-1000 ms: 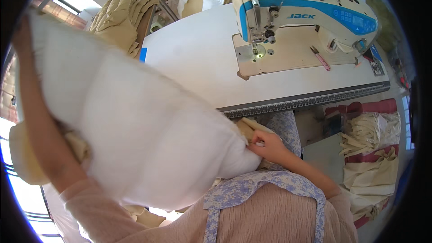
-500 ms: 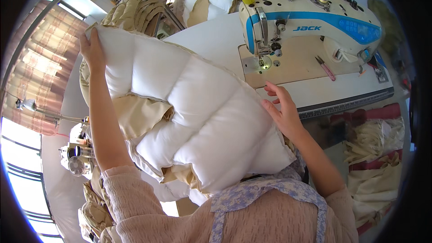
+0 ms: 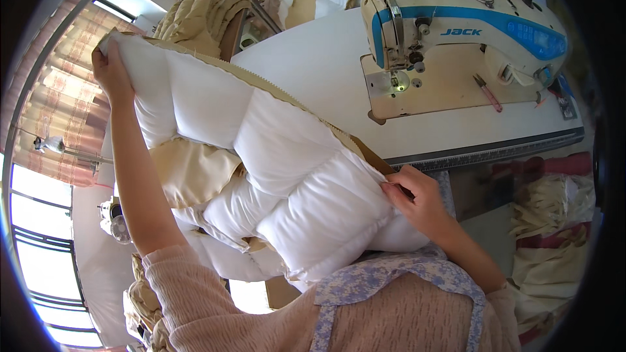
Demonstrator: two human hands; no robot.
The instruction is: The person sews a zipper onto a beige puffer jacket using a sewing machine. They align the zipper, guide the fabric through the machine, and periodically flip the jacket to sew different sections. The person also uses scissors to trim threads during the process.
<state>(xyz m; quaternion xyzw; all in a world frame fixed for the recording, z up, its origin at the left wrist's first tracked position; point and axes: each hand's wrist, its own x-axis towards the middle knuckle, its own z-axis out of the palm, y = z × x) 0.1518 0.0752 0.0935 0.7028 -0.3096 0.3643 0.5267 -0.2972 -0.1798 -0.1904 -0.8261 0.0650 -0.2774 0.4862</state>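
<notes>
A white quilted, padded garment panel with beige fabric along its edge is stretched slantwise between my hands. My left hand grips its upper far-left corner, thumb and fingers closed round it. At the nearer right end, my right hand pinches the panel's edge between thumb and fingers. A strip with a toothed-looking edge runs along the top side between the two hands. Beige fabric shows through the gap at the panel's left. The panel's lower part rests against my lap, over a blue floral apron.
A white and blue sewing machine stands at the back right of the white table. Pink-handled snips lie on its bed. More padded pieces are heaped behind. Bagged beige fabric sits low at the right.
My right hand has closed on the panel's edge, where it was loosely open before. My left hand has moved outward to the left, and the panel's edge is now pulled straighter.
</notes>
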